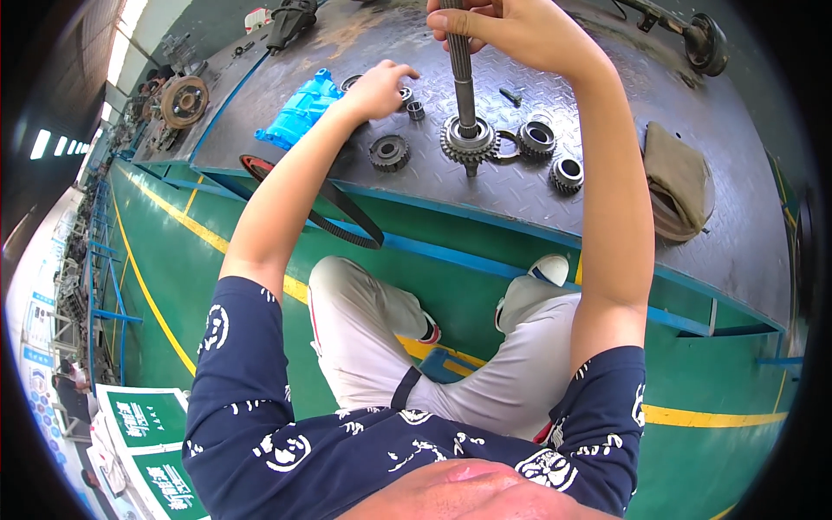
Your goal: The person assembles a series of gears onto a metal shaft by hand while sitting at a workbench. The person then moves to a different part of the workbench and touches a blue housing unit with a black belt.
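My right hand (pixel 485 30) is closed round the upper part of a long splined shaft (pixel 464 82). The shaft stands nearly upright through a toothed gear (pixel 452 143), its lower tip showing below. My left hand (pixel 381 89) reaches over the bench with fingers apart, close above a small metal ring (pixel 406 99). Beside that ring stands a small needle bearing (pixel 416 111). A dark gear (pixel 389 154) lies nearer the front edge. To the right of the shaft are a thin ring (pixel 507 146), a wide gear (pixel 537 139) and a smaller gear (pixel 568 175).
A blue metal housing (pixel 302 111) sits left of my left arm. A toothed black belt (pixel 351 221) hangs over the bench edge. The steel bench top (pixel 598 39) carries a dark pin (pixel 510 97) and, at right, a folded brown cloth (pixel 676 178). A hub (pixel 705 45) stands at far right.
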Available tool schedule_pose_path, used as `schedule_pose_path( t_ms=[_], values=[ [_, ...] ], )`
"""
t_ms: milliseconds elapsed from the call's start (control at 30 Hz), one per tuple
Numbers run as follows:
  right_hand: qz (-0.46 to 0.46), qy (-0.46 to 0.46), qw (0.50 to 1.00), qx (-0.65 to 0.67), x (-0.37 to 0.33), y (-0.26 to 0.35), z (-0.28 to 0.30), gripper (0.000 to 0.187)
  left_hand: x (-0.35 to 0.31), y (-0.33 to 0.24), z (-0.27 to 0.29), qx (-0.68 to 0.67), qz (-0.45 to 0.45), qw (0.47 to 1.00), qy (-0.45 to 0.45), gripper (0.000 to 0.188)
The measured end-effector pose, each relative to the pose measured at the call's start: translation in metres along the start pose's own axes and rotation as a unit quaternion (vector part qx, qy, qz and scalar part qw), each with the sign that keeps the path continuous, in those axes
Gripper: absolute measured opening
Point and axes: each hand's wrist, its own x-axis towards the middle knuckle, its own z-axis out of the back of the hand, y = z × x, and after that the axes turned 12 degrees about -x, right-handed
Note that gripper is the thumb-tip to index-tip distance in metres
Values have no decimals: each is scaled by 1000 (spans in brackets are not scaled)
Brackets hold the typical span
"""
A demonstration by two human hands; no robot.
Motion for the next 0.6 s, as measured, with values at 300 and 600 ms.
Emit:
schedule_pose_path(
  t_ms=[300,600],
  values=[
    [-6,-6,998,65,-9,-12,0,21,-18,-23,-8,-103,-32,989,98,39],
    [36,9,998,43,0,3,-12,32,9,-53,108,-487,-117,827,-255,45]
  ],
)
